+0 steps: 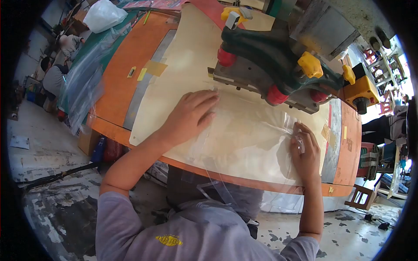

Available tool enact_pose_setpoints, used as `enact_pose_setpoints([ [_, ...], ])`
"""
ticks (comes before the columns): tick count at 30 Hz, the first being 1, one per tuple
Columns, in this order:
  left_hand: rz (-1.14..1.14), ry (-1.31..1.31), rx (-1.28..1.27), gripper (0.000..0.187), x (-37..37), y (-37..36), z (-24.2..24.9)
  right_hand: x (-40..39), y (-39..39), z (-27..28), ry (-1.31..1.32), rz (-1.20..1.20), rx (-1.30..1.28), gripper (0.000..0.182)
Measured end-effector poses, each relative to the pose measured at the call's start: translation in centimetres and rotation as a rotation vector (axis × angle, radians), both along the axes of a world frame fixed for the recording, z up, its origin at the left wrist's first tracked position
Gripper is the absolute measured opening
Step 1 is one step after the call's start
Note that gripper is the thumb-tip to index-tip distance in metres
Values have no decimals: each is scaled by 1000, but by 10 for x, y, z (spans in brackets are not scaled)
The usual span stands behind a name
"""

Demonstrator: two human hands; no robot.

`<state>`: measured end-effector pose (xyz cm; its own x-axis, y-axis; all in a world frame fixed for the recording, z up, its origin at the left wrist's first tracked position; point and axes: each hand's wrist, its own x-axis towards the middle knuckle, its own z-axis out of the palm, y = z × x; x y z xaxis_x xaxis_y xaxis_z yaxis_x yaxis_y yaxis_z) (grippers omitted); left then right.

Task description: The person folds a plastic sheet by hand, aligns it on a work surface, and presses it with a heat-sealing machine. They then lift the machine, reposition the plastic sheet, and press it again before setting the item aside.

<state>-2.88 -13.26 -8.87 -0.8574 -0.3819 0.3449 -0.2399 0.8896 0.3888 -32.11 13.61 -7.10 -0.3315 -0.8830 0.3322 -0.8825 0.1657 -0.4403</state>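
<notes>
A clear plastic sheet (248, 139) lies on the cream-coloured work surface (161, 108), with wrinkles toward its right side. Over the sheet's left edge rests my left hand (191, 114), fingers stretched out and thumb apart, the fingertips touching the plastic. My right hand (306, 150) is closed on a bunched part of the sheet's right edge. Clear plastic strips (217, 187) hang over the table's front edge near my body. Just beyond my hands is a dark green machine head (261, 54) with a metal plate (244, 80) beneath it.
Red knobs (276, 95) and yellow knobs (310, 65) stick out from the machine. A yellow box (361, 92) is at its right end. The orange table (115, 87) carries tape pieces and a white plastic bag (104, 16) lies far left. Other people (54, 78) are at the left.
</notes>
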Motion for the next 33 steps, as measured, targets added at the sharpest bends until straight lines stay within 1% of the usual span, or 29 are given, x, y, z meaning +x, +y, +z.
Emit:
enact_pose_setpoints([
  [3,-12,11,94,53,1,1,0,-9,3,0,-55,5,55,14],
  [6,32,-1,197,61,5,2,6,-11,2,2,-43,36,31,14],
  [9,235,14,85,73,-1,12,9,-9,3,-2,-74,-4,-11,13],
  [12,245,-100,70,84,8,20,11,-11,6,-6,-54,10,-74,16],
  [15,182,-51,139,85,16,34,15,-11,10,-3,4,66,-127,19],
  [18,266,153,695,85,15,47,18,-13,13,-1,36,161,-197,22],
  [21,420,227,793,88,10,51,34,-16,17,-6,107,217,-305,24],
  [24,459,219,898,79,13,40,26,-19,26,-9,236,225,-403,26],
  [27,152,178,1373,59,17,28,33,-19,32,-12,335,242,-448,26],
  [29,187,149,1078,39,22,41,44,-20,33,-13,366,223,-417,27],
  [31,124,286,876,25,24,55,48,-20,34,-13,372,218,-388,28],
  [33,-39,588,749,16,22,65,48,-18,35,-11,401,217,-379,29],
])
